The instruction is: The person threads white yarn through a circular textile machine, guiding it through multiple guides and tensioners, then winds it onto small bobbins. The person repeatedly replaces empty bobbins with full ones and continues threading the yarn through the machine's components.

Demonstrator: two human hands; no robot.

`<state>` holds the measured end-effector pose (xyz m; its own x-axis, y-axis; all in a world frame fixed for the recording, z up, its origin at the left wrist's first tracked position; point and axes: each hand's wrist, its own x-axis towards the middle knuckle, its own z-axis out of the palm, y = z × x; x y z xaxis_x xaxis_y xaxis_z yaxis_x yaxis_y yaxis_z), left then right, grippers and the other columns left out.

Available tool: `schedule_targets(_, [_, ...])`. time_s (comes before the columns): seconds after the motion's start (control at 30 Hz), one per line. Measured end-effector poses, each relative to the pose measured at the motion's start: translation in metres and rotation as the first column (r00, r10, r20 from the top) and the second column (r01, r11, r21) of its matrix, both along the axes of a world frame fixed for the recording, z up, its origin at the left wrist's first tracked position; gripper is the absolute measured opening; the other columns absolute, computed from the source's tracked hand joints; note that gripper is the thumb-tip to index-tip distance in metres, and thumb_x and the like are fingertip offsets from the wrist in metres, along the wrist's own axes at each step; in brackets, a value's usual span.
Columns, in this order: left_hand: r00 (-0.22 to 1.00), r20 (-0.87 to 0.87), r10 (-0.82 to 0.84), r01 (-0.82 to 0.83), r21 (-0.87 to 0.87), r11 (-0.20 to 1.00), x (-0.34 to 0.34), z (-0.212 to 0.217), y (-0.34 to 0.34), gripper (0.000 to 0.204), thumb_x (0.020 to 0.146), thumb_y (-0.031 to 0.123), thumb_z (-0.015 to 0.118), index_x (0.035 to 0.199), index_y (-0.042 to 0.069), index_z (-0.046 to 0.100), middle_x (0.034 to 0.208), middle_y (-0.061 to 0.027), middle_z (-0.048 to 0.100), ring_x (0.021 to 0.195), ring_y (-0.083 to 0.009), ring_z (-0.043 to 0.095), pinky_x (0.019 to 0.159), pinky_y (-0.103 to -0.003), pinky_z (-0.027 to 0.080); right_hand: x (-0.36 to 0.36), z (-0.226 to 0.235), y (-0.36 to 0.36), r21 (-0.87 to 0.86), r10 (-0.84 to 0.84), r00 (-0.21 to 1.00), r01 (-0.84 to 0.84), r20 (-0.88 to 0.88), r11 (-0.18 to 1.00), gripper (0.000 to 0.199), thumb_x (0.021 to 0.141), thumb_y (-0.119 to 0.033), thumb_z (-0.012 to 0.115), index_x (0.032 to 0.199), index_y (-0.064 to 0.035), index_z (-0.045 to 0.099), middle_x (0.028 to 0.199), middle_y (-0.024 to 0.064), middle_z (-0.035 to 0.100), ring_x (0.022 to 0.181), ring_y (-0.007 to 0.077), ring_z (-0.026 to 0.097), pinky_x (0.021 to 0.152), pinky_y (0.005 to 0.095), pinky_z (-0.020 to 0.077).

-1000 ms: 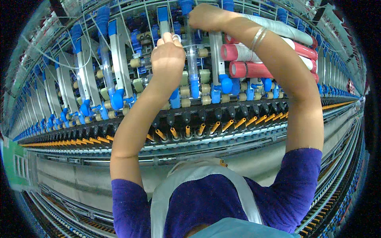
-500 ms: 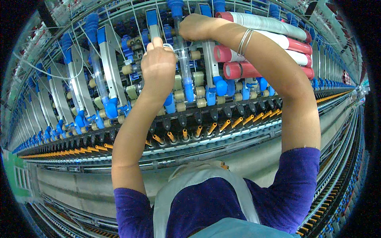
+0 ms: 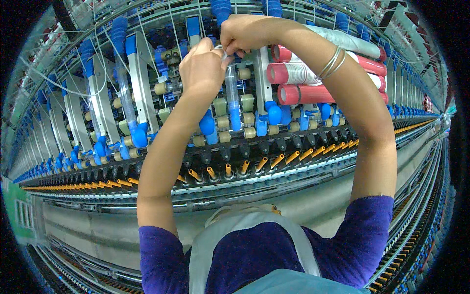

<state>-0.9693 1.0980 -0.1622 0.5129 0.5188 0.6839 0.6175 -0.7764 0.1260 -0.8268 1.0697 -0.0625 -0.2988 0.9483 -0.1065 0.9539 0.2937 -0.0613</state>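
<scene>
My left hand (image 3: pixel 201 71) is raised to the spinning machine with its fingers closed. A small white piece (image 3: pixel 221 50), perhaps a strand or wisp of fibre, shows at its fingertips. Close against it, my right hand (image 3: pixel 247 34) bends down with thumb and fingers pinched together, meeting the left at the white piece. What lies between the right fingertips is too small to make out. Directly below the hands runs a clear tube (image 3: pixel 231 90) with a blue lower end. Behind the left hand a blue-capped metal arm (image 3: pixel 194 29) is partly hidden.
Red tubes (image 3: pixel 308 94), some wound with white yarn (image 3: pixel 345 40), lie stacked under my right forearm. Pale rollers (image 3: pixel 247 102) and blue fittings (image 3: pixel 206 123) fill the machine front. A row of orange spindle tips (image 3: pixel 228 169) runs below. White wires (image 3: pixel 142 36) cross the top.
My right hand has moved slightly down, bringing its fingers to my left hand. The left hand has shifted right, toward the clear tube. The view has tilted slightly.
</scene>
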Motion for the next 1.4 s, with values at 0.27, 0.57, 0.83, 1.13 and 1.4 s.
schedule_targets(0.27, [0.992,0.043,-0.120,0.107,0.230,0.967,-0.021,-0.013,-0.006,0.011,0.081,0.011,0.060,0.075,0.002,0.065,0.084,-0.0103,0.054,0.081,-0.0293,0.056,0.069,-0.042,0.047,0.014,-0.013,0.018,0.451,-0.092,0.748,-0.293,0.657,0.843,0.010,0.071,-0.006,0.065,0.079,-0.0061,0.072,0.084,0.0144,0.069,0.080,0.0301,0.069,0.068,0.0387,0.0557])
schedule_targets(0.57, [0.999,0.038,-0.020,0.011,0.224,0.974,-0.025,-0.019,-0.012,0.009,0.074,0.006,0.059,0.076,-0.002,0.064,0.090,-0.0142,0.054,0.086,-0.0289,0.054,0.073,-0.038,0.047,0.025,-0.044,0.028,0.443,-0.046,0.843,-0.234,0.535,0.866,0.012,0.073,-0.008,0.061,0.076,-0.0066,0.072,0.081,0.0147,0.069,0.079,0.0316,0.068,0.069,0.0404,0.0545])
schedule_targets(0.83, [0.997,-0.077,-0.012,0.034,0.285,0.958,-0.027,-0.021,-0.004,0.010,0.079,0.010,0.058,0.077,0.001,0.062,0.087,-0.0127,0.053,0.086,-0.0299,0.055,0.072,-0.041,0.045,0.018,-0.041,0.020,0.319,-0.015,0.845,-0.185,0.534,0.930,0.013,0.067,-0.010,0.062,0.074,-0.0035,0.071,0.079,0.0174,0.068,0.078,0.0350,0.067,0.069,0.0441,0.0535])
schedule_targets(1.13, [0.775,0.472,-0.420,0.519,-0.096,0.849,0.001,-0.010,0.007,0.025,0.091,0.022,0.058,0.110,0.005,0.064,0.108,-0.0113,0.063,0.099,-0.0241,0.061,0.089,-0.033,0.045,0.020,-0.040,0.025,0.255,-0.138,0.929,0.050,0.343,0.966,0.011,0.068,-0.011,0.064,0.076,-0.0053,0.070,0.075,0.0176,0.067,0.073,0.0344,0.067,0.065,0.0423,0.0525])
schedule_targets(1.4, [-0.081,0.995,0.059,0.995,0.084,-0.056,-0.081,-0.003,-0.046,0.015,0.095,0.018,0.050,0.083,0.008,0.049,0.067,-0.0007,0.043,0.058,-0.0109,0.041,0.053,-0.022,0.034,0.020,-0.040,0.033,0.146,-0.035,0.799,-0.067,0.600,0.987,0.019,0.076,-0.018,0.059,0.084,-0.0053,0.072,0.089,0.0165,0.069,0.084,0.0336,0.067,0.069,0.0425,0.0530])
